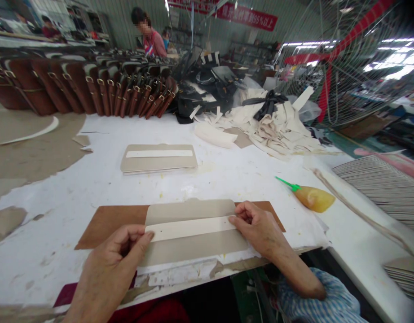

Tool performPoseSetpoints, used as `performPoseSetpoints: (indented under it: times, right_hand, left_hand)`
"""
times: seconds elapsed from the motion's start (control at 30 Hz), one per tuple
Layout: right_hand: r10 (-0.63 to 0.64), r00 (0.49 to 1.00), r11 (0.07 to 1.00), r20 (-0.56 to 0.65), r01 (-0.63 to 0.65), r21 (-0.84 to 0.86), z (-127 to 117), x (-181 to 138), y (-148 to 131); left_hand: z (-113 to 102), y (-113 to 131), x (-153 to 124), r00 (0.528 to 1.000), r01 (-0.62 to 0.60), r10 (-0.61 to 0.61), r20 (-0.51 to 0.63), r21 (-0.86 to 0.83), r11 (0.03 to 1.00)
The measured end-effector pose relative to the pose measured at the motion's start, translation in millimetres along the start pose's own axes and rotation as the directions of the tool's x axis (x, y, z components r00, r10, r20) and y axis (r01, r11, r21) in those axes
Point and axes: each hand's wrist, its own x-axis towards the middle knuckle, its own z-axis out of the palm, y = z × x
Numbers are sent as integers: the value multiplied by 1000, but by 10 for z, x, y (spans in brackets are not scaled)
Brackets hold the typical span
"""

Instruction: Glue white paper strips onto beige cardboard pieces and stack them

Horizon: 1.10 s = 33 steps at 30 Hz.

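Observation:
A grey card panel (193,246) lies on a brown board (109,222) at the table's near edge. Across the panel runs a white strip (190,228). My left hand (117,255) pinches the strip's left end between thumb and fingers. My right hand (256,226) pinches the strip's right end, its fingers curled and pressed on the panel. Both hands hold the strip flat against the grey panel.
A stack of grey panels with a white strip (159,158) lies mid-table. A yellow glue bottle with a green nozzle (311,197) lies to the right. Brown bags (92,87) line the back, cream scraps (277,125) pile at back right, stacked sheets (385,188) at right. A person stands far behind.

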Motion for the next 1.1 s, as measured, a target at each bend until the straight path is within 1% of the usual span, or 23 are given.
performPoseSetpoints:
  times: [0.1, 0.17, 0.27, 0.33, 0.5, 0.67, 0.77, 0.87, 0.97, 1.1]
  right_hand:
    - [7, 1000, 1000, -6, -7, -9, -3, -1, -33]
    - [6, 1000, 1000, -4, -6, -7, -2, 1, -45]
    - [-4, 1000, 1000, -7, 4, -4, 0, 2, -53]
    - [-5, 1000, 1000, -13, 5, -8, 0, 0, -55]
    - [-34, 999, 999, -22, 34, -29, -5, -2, -55]
    - [-54, 998, 998, -23, 53, -39, -8, 0, -52]
    - [-44, 999, 998, -4, 44, -49, -9, -4, -62]
    - [-41, 999, 998, 11, 42, -51, -2, -10, -67]
    - [-80, 997, 994, -1, 80, -70, 20, -19, -50]
    - [-212, 976, 973, -46, 207, -104, 65, -36, 0]
  left_hand:
    - [5, 7, 4, 999, 34, -35, -10, -28, 999]
    - [7, 13, 3, 999, 38, -38, -2, -24, 999]
    - [5, 9, 7, 1000, 18, -18, -1, 19, 1000]
    - [0, -1, 12, 1000, 26, -26, -8, 43, 999]
    - [-11, -59, 45, 1000, 2, -5, 28, 95, 995]
    - [-17, -110, 65, 999, -10, 5, 34, 138, 990]
    - [-21, -84, 55, 999, -10, 5, 34, 152, 988]
    - [-11, -39, 50, 1000, 4, -4, 4, 159, 987]
    - [7, -31, 52, 999, 29, -31, 8, 138, 990]
    - [15, -78, 49, 997, 37, -45, 55, 131, 991]
